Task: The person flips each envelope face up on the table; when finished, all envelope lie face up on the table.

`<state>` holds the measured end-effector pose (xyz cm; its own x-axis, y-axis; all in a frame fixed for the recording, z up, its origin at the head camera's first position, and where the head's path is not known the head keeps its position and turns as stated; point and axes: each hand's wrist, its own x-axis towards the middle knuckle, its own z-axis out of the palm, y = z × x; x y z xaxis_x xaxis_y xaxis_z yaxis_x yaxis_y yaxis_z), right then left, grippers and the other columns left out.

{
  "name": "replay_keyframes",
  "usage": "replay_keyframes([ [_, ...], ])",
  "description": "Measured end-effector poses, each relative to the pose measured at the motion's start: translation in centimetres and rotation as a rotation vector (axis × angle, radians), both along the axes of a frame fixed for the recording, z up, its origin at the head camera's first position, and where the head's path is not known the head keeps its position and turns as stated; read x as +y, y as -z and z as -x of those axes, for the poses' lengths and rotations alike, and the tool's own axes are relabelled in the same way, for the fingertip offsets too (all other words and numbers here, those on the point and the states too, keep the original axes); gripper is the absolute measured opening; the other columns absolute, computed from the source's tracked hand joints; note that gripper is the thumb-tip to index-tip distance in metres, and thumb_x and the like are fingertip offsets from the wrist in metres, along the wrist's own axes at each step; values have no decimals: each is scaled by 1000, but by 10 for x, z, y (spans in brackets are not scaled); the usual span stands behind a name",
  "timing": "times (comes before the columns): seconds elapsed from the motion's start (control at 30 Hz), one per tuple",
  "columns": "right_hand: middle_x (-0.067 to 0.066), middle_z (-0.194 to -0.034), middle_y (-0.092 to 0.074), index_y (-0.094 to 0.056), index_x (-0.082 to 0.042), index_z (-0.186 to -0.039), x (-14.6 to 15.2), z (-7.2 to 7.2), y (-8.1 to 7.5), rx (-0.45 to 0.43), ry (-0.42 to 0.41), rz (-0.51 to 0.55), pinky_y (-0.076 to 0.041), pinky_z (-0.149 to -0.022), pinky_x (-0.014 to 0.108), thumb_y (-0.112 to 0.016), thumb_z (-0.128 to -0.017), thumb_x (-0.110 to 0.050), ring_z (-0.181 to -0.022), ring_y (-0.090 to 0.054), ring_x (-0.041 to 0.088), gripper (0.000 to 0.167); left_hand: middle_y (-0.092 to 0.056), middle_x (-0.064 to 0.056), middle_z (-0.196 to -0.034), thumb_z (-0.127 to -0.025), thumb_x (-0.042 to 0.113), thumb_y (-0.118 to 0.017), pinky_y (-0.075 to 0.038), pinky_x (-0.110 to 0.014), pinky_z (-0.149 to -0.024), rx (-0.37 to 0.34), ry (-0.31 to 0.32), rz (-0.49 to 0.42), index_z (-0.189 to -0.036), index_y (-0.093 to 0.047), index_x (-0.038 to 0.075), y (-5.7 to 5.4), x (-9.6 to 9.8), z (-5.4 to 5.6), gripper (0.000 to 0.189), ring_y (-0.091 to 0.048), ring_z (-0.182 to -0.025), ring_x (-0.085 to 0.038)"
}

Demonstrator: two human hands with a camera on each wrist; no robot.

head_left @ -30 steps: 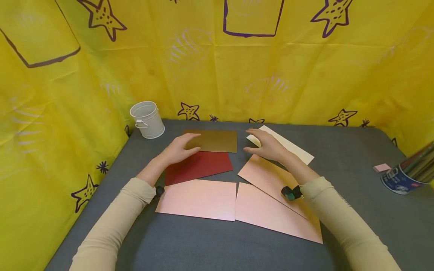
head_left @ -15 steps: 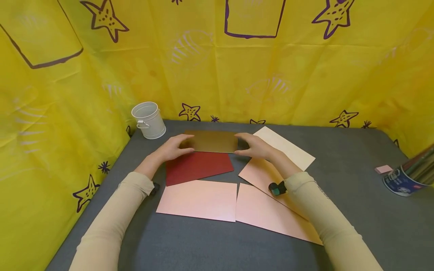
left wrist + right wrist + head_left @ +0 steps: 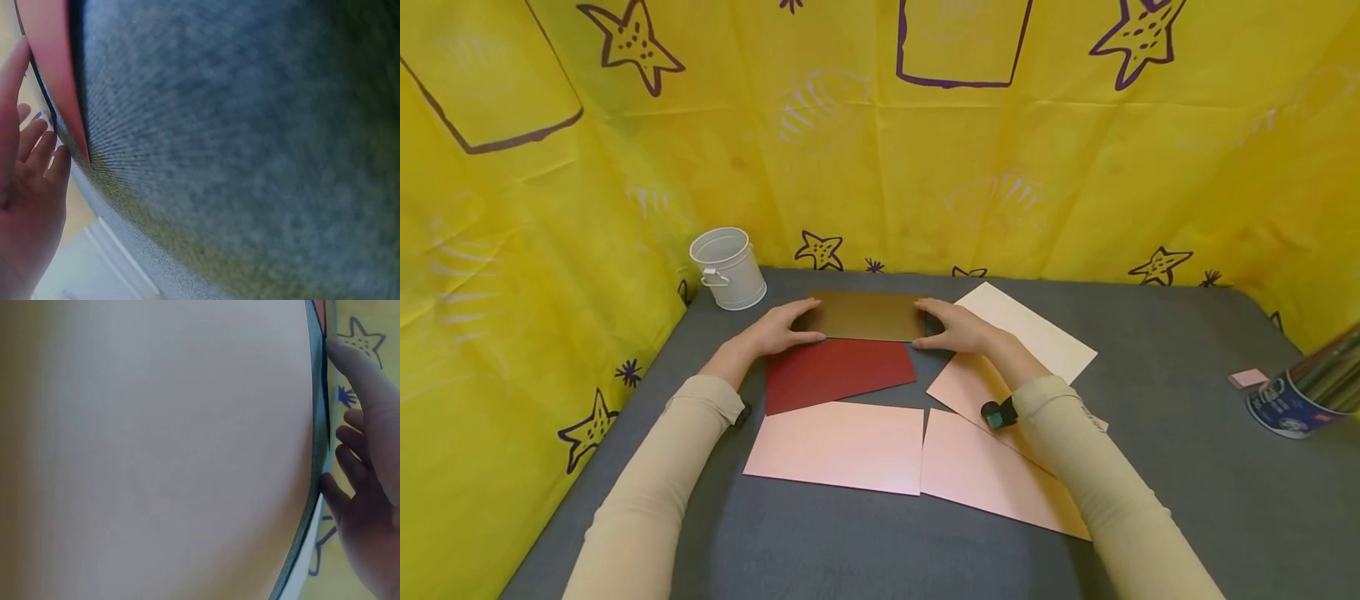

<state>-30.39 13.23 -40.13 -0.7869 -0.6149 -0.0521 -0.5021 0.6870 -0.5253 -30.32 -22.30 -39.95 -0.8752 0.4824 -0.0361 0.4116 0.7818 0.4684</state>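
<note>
A brown rectangular card [image 3: 868,316] lies at the back of the dark table, with a hand at each end. My left hand [image 3: 775,330] reaches over its left end, thumb and fingers spread apart. At the right end, my right hand [image 3: 958,327] has its fingertips near the far corner and its thumb by the near corner. Just in front of the brown card, a red card [image 3: 842,375] overlaps a pale pink card [image 3: 838,450]. In the left wrist view the thumb [image 3: 15,69] meets a thin dark edge beside the red card. Right fingers show behind a similar edge in the right wrist view.
Under my right forearm lie two more pink cards, one over another [image 3: 992,475]. A cream card [image 3: 1037,333] slants behind that arm. A white bucket [image 3: 730,271] stands back left. At right are a blue tin of pencils [image 3: 1292,408] and a pink block [image 3: 1249,378].
Both hands have come down to the brown card's ends, the right one moving left from over the cream card and the left one drawing back slightly left. The cards look unmoved.
</note>
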Motion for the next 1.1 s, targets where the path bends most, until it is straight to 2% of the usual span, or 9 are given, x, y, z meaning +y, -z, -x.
replay_keyframes([
  [0.13,17,-157,-26,-31,-3,-152,-1,1,1,-27,3,-17,-18,-116,46,-71,-89,-38,-145,-20,33,82,-36,-22,-151,-90,29,-72,-23,-49,-115,-10,-7,-6,-147,-37,-2,2,-1,0,74,-30,-141,-37],
  [0.4,15,-157,-28,-31,-5,-152,-2,0,3,-35,21,-27,-19,-116,46,-70,-89,-39,-145,-23,32,81,-39,-24,-148,-89,27,-73,-24,-50,-114,27,-1,-19,-145,-40,-5,5,-1,1,73,-33,-138,-40],
  [0.67,16,-155,-32,-35,-4,-150,-1,-3,4,3,30,-27,-22,-115,47,-71,-89,-38,-143,-27,33,79,-45,-25,-144,-88,26,-74,-27,-50,-112,54,7,-29,-142,-44,-6,6,1,-1,70,-38,-135,-40],
  [0.9,18,-152,-37,-39,-2,-148,-3,-2,5,71,10,-64,-26,-114,45,-70,-89,-40,-140,-33,34,77,-48,-23,-142,-87,25,-75,-29,-50,-111,57,-5,-31,-141,-46,-5,6,0,-1,68,-41,-134,-39],
  [1.1,18,-151,-38,-39,-3,-148,-5,-2,4,83,3,-80,-29,-112,47,-69,-90,-40,-138,-36,35,76,-48,-24,-142,-88,25,-73,-30,-51,-111,76,10,-17,-139,-49,-5,6,-1,-3,64,-42,-133,-40],
])
